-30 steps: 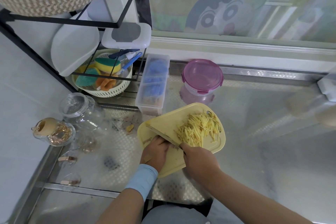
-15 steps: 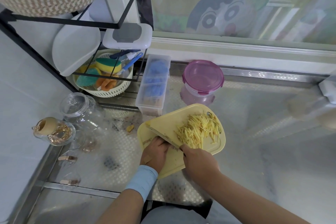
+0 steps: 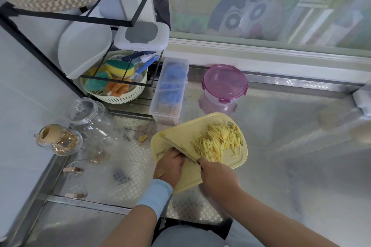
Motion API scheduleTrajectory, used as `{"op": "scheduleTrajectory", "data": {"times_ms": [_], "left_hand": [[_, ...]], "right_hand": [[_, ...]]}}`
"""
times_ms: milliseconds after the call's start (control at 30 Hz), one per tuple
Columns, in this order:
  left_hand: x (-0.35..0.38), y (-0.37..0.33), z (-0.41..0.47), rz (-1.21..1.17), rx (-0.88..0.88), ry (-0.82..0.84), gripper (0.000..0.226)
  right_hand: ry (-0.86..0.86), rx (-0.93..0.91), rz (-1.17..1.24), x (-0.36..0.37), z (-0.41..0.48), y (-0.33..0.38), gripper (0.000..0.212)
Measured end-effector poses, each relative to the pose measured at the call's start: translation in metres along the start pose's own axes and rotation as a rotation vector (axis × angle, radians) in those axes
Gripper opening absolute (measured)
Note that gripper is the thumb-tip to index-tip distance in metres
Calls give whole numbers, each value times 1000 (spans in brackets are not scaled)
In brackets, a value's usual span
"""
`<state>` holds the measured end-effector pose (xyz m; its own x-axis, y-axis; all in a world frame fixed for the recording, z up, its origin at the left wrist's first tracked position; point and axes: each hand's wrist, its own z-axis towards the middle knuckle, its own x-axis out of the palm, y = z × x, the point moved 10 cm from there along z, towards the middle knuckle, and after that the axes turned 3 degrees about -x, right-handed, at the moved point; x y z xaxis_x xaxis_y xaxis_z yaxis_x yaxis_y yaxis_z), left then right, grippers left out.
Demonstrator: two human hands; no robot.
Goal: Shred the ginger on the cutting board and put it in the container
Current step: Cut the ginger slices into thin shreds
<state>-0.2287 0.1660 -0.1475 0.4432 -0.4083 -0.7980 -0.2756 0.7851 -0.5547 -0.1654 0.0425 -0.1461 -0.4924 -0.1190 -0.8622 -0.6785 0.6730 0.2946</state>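
Observation:
A pale yellow cutting board (image 3: 186, 128) lies on the steel counter. A pile of thin ginger shreds (image 3: 218, 142) covers its right half. My right hand (image 3: 216, 176) grips the handle of a knife (image 3: 176, 145), whose blade lies slanted across the board left of the shreds. My left hand (image 3: 169, 166), with curled fingers, presses down on something at the blade's left side; what lies under it is hidden. A round container with a pink lid (image 3: 223, 86) stands closed behind the board.
A clear rectangular box with blue contents (image 3: 169, 90) stands left of the pink container. Glass jars (image 3: 88, 118) and a small corked jar (image 3: 58, 140) sit at the left. A black rack holds a basket of sponges (image 3: 114, 84). A ginger scrap (image 3: 143, 138) lies beside the board.
Barely anything differs: both hands and the knife stay at the same spot on the board, and the pile of shreds looks the same.

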Motion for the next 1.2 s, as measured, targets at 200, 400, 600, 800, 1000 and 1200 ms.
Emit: {"op": "scheduleTrajectory", "data": {"times_ms": [200,400,600,800,1000,1200], "left_hand": [[0,1,-1,-10,-2,-17,31],[-6,-7,-1,13,56,-42,31],[-3,-4,-2,0,24,-51,32],[-5,-6,-3,27,58,-77,33],[-4,-6,-3,6,43,-81,33],[-7,-9,-2,16,61,-86,33]], "right_hand": [[38,-19,-19,0,15,12,23],[14,-20,-28,-1,3,4,21],[32,-23,-16,0,11,11,26],[28,-20,-23,-3,8,9,22],[44,-50,-64,-2,12,10,21],[53,-69,-55,-4,15,14,23]]}}
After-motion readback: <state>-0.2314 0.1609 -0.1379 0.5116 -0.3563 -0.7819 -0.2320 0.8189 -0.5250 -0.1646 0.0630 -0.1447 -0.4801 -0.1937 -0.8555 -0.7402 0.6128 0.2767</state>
